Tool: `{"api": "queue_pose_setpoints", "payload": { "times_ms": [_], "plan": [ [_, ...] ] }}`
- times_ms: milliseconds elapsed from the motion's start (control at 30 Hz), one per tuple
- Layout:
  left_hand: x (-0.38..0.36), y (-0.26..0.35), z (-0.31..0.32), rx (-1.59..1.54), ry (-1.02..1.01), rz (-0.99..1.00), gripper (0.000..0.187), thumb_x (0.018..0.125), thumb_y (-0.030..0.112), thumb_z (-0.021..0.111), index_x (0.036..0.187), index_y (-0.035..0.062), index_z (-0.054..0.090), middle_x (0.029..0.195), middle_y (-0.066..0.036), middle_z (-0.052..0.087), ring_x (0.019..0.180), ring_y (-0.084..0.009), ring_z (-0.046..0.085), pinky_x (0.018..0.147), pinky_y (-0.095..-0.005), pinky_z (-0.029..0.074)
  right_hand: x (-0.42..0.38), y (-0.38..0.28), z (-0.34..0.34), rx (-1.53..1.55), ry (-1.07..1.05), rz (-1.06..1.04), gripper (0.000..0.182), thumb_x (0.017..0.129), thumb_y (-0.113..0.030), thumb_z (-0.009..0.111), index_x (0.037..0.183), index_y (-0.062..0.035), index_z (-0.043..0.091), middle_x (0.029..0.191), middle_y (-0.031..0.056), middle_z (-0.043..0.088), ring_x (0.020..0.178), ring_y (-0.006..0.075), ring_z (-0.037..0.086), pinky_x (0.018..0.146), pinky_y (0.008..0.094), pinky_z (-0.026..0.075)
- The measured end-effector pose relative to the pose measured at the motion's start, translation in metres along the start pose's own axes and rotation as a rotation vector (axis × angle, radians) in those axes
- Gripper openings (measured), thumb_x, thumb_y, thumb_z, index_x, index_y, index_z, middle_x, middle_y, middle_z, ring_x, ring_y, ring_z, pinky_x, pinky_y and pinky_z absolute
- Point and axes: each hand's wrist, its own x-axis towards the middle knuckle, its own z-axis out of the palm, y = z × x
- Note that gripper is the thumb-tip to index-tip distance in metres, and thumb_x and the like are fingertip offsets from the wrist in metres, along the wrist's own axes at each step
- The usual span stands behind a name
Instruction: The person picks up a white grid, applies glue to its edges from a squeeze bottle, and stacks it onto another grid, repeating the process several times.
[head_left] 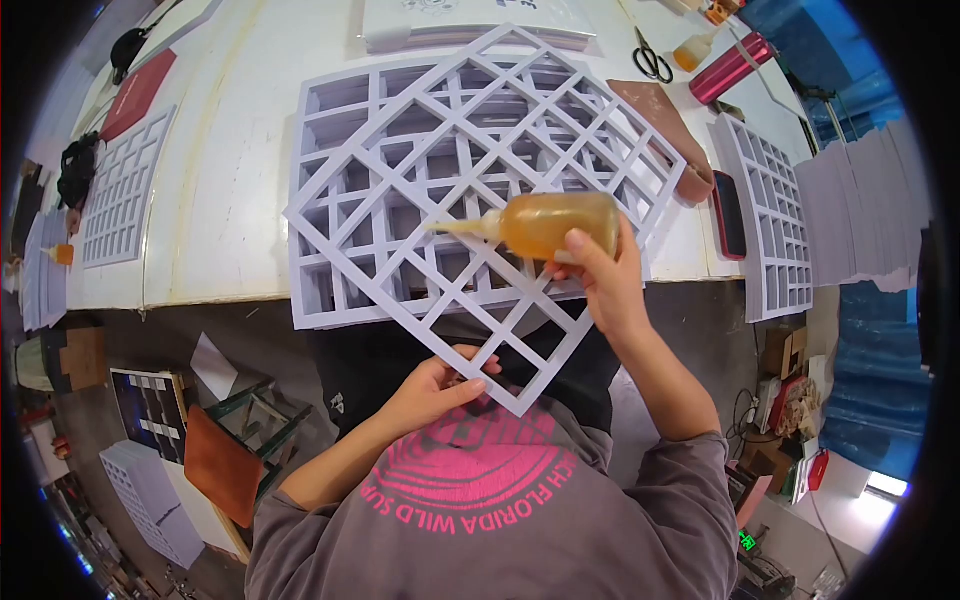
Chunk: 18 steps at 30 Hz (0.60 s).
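Note:
My right hand [608, 275] is wrapped round a squeeze bottle [560, 225] of amber liquid, held on its side with the pale nozzle pointing left. Below the nozzle lies a white lattice frame [520, 345], turned diagonally and reaching over the table's front edge. My left hand [448, 380] pinches this frame near its lower corner, thumb on top and fingers underneath. Under it, a stack of similar white grid frames [312, 240] sits squarely on the table, partly hidden by the tilted one.
On the white table [220, 200] are a phone [730, 215], scissors [652, 58], a red metallic bottle [732, 68] and a brown pouch [650, 105]. More grid frames stand at right [775, 220] and left [130, 190]. A brown-seated stool [222, 465] stands below left.

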Motion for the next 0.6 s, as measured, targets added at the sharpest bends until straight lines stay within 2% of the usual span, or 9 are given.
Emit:
{"api": "queue_pose_setpoints", "payload": {
  "times_ms": [133,233,267,367,433,500,567,600],
  "plan": [
    [0.0,-0.002,0.001,-0.053,0.006,-0.013,0.038,0.089,0.016,0.057,0.122,-0.0002,0.046,0.115,-0.01,0.055,0.101,-0.015,0.054,0.087,-0.0294,0.045,-0.022,0.005,0.026,0.017,-0.118,0.107,0.049,0.08,-0.016,0.068,0.114,0.0007,0.038,0.098,0.0124,0.057,0.072,0.0166,0.062,0.059,0.0255,0.051],
    [0.002,0.003,0.003,-0.014,0.013,0.018,0.037,0.088,0.014,0.057,0.12,-0.0021,0.048,0.114,-0.011,0.056,0.104,-0.0169,0.055,0.088,-0.0308,0.045,-0.028,0.0,0.037,0.097,-0.246,0.261,0.052,0.08,-0.016,0.068,0.117,0.0007,0.037,0.1,0.013,0.056,0.073,0.0175,0.063,0.059,0.0256,0.051],
    [0.001,0.005,0.002,-0.041,0.027,0.029,0.036,0.088,0.013,0.057,0.12,-0.0027,0.048,0.114,-0.012,0.057,0.104,-0.0178,0.055,0.088,-0.0313,0.045,-0.028,-0.003,0.036,0.171,-0.256,0.369,0.051,0.081,-0.018,0.067,0.119,0.0011,0.038,0.096,0.0133,0.058,0.07,0.0188,0.063,0.058,0.0265,0.052],
    [-0.002,0.013,-0.004,-0.189,0.079,0.061,0.034,0.086,0.01,0.057,0.117,-0.0051,0.05,0.112,-0.017,0.058,0.102,-0.0231,0.059,0.09,-0.0343,0.046,-0.025,-0.012,0.013,0.354,-0.243,0.347,0.046,0.082,-0.022,0.065,0.115,0.0012,0.043,0.091,0.0134,0.061,0.066,0.02,0.063,0.055,0.0274,0.052],
    [-0.005,0.018,-0.01,-0.224,0.147,0.118,0.037,0.085,0.012,0.058,0.116,-0.0068,0.05,0.108,-0.021,0.059,0.098,-0.0276,0.061,0.089,-0.038,0.047,-0.016,-0.022,-0.009,0.32,-0.099,0.113,0.041,0.082,-0.025,0.063,0.111,0.0012,0.048,0.087,0.0135,0.061,0.063,0.0203,0.063,0.052,0.0267,0.051],
    [-0.006,0.018,-0.018,-0.22,0.202,0.145,0.037,0.087,0.017,0.056,0.116,-0.0062,0.05,0.107,-0.021,0.06,0.096,-0.0277,0.061,0.084,-0.0358,0.05,-0.001,-0.034,-0.041,0.198,0.102,-0.081,0.04,0.083,-0.023,0.063,0.111,0.0011,0.048,0.089,0.0133,0.061,0.063,0.0202,0.062,0.051,0.0266,0.05],
    [-0.006,0.015,-0.023,-0.219,0.221,0.124,0.038,0.088,0.018,0.055,0.117,-0.006,0.05,0.108,-0.02,0.06,0.095,-0.0275,0.062,0.083,-0.0357,0.05,0.019,-0.043,-0.074,0.131,0.263,-0.269,0.036,0.084,-0.019,0.062,0.11,0.0011,0.047,0.089,0.0123,0.06,0.062,0.0194,0.061,0.054,0.0251,0.049],
    [-0.006,0.013,-0.024,-0.231,0.213,0.117,0.038,0.088,0.019,0.055,0.117,-0.006,0.05,0.108,-0.02,0.06,0.095,-0.0271,0.062,0.083,-0.0358,0.05,0.026,-0.051,-0.083,0.045,0.369,-0.298,0.033,0.085,-0.023,0.061,0.107,-0.0002,0.051,0.088,0.0102,0.061,0.064,0.0178,0.06,0.057,0.0258,0.048]
  ]
}}
